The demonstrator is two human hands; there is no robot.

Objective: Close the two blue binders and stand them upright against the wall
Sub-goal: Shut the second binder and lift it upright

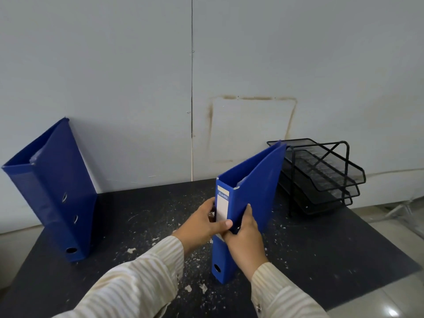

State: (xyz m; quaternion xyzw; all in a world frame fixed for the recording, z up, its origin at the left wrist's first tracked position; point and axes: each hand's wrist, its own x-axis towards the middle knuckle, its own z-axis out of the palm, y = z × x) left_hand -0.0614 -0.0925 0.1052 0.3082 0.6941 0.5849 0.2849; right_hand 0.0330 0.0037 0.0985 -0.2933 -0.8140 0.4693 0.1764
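Two blue binders stand upright on a dark speckled table (142, 226). The left binder (55, 189) is closed and stands at the back left, its top leaning against the grey wall (137, 88). The right binder (250, 196) stands in the middle of the table, spine with a white label facing me, tilted to the right. My left hand (204, 223) grips its spine from the left, thumb across the label. My right hand (243, 235) grips the spine and right cover from the right. This binder stands apart from the wall.
A black wire-mesh stack of letter trays (321, 177) stands at the back right, just behind the held binder. The table's right edge (390, 249) drops to a tiled floor. White paint flecks cover the tabletop. Bare tabletop lies between the two binders along the wall.
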